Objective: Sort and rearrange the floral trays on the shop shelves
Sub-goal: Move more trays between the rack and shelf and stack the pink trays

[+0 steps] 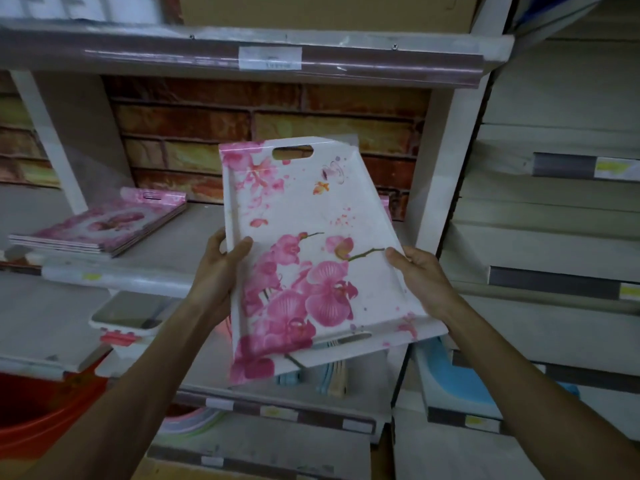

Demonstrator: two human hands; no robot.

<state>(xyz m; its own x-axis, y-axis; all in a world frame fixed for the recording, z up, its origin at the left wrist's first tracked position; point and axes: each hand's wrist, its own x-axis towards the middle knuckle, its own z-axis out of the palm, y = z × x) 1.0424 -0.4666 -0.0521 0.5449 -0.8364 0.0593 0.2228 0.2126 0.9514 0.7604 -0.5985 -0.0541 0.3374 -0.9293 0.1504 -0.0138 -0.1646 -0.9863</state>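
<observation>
The left hand [221, 268] grips the left long rim of a white rectangular plastic tray printed with pink orchids [311, 251], thumb curled over the rim onto the printed face and the fingers [216, 239] wrapped behind it. The right hand [420, 275] grips the opposite long rim the same way, thumb on top. A second tray edge shows just beneath the held one along its right and lower sides, so the hands appear to carry two nested trays; whether there are more I cannot tell.

The tray sits between the two hands, held in the air in front of the middle white shelf [166, 251], tilted with its face toward the camera. Its long axis runs from near to far, one cut-out handle slot at the far top end, the other at the near bottom end.

To the left, on that shelf, lies one flat stack of pink floral trays [104, 226], well apart from the hands. Behind the shelf stands a brick-patterned back panel [263, 112].
</observation>
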